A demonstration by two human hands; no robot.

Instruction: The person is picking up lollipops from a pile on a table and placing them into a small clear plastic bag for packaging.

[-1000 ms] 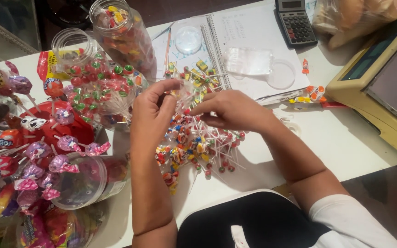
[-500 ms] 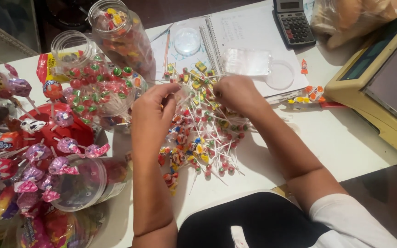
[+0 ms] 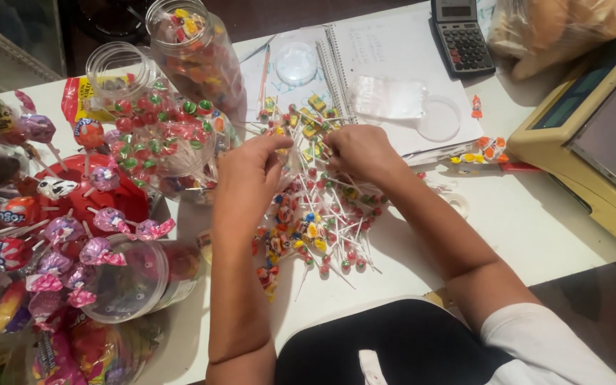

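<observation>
A person's 2 bare hands are working over a loose pile of lollipops (image 3: 315, 228) that is lying on a smooth white table (image 3: 529, 214). The left hand (image 3: 247, 175) is curling its fingers around a few thin white sticks at the pile's far edge, while the right hand (image 3: 358, 150) is pinching others just beside it, fingers bent and close together. The lollipops are small round heads in glossy red, yellow and blue wrappers; their sticks are fanning out, most of them pointing toward the person. A clear plastic jar (image 3: 162, 135), lying tilted, is showing red and green sweets just left of the hands. A spiral notebook (image 3: 393, 53) and a dark calculator (image 3: 461, 36) are sitting beyond the pile.
</observation>
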